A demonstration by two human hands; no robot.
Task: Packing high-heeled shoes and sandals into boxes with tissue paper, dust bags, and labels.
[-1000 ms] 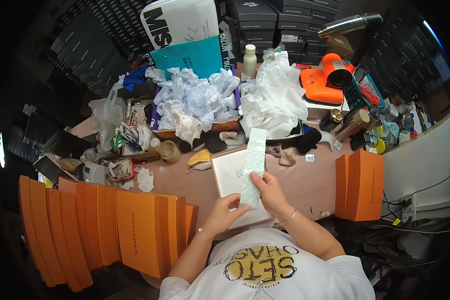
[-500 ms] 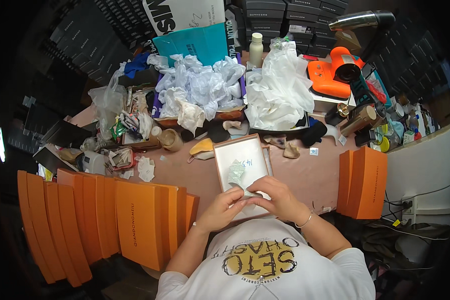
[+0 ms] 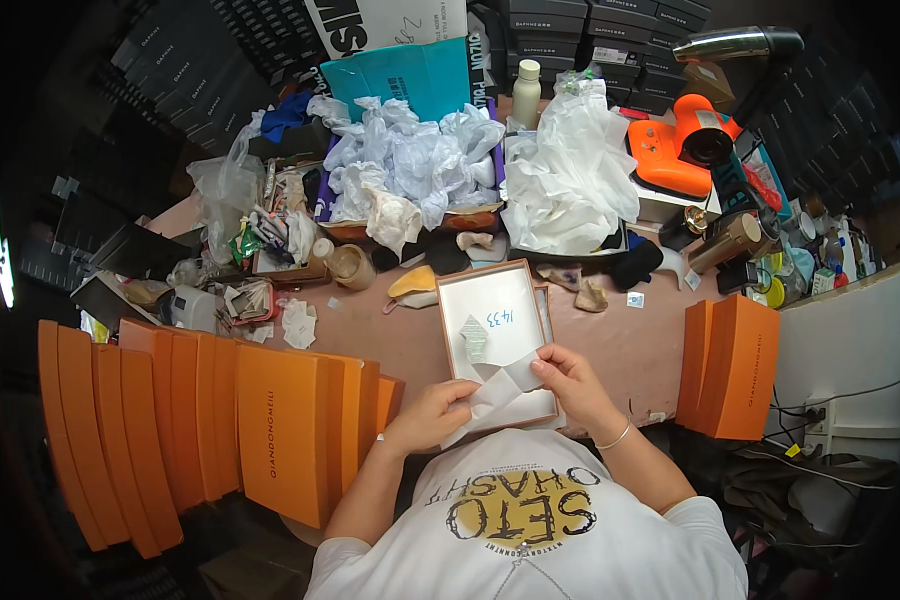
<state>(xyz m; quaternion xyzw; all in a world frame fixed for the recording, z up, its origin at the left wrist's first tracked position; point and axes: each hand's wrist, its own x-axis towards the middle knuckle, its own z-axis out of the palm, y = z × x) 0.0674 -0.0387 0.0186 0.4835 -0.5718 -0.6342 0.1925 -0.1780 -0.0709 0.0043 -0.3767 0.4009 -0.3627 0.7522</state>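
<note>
To my left, upright orange cardboard boxes (image 3: 210,430) stand in a row. My left hand (image 3: 425,418) pinches one end of a bent, thin white paper strip (image 3: 500,386); a pale-green patterned piece (image 3: 475,340) shows beyond it, over a shallow, brown-rimmed white rectangular box (image 3: 510,288). My right thumb and fingertips (image 3: 540,366) pinch its other end.
</note>
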